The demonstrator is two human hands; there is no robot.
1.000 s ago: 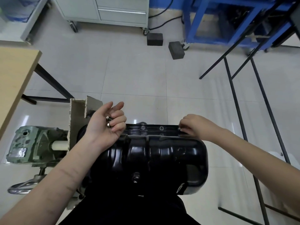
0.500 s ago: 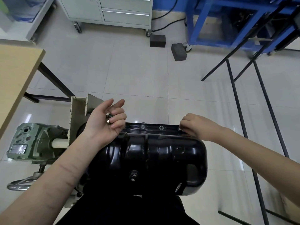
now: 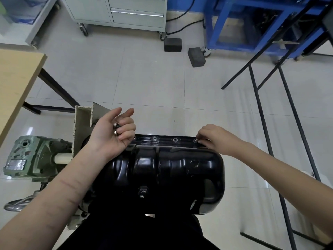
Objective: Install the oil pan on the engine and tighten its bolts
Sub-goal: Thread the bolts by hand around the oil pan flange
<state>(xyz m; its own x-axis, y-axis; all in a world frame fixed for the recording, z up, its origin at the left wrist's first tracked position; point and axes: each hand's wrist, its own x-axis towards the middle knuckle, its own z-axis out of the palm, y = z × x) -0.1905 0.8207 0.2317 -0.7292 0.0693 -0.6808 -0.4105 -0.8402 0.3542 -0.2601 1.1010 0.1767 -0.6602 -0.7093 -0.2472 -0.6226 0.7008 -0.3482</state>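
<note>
Nearest the person, the black oil pan (image 3: 162, 170) sits seated on the engine, its drain plug (image 3: 142, 191) facing the viewer and its far flange (image 3: 165, 139) level and exposed. The left hand (image 3: 115, 134) is held palm up over the pan's left end, fingers loosely curled around spare bolts (image 3: 116, 128); this looks like a ready supply kept within reach of the working hand. The right hand (image 3: 214, 137) rests at the flange's right end, fingertips (image 3: 200, 141) pinching a bolt (image 3: 196, 140) at its hole, apparently starting it by hand. Two bolts (image 3: 164, 139) already sit in the flange between the hands. Left of the pan, a green gearbox (image 3: 27, 157) and bracket (image 3: 82, 127) appear to carry the engine. Beyond lie tiled floor (image 3: 153, 83), a wooden table (image 3: 16, 80) and a blue frame (image 3: 252, 24).
</note>
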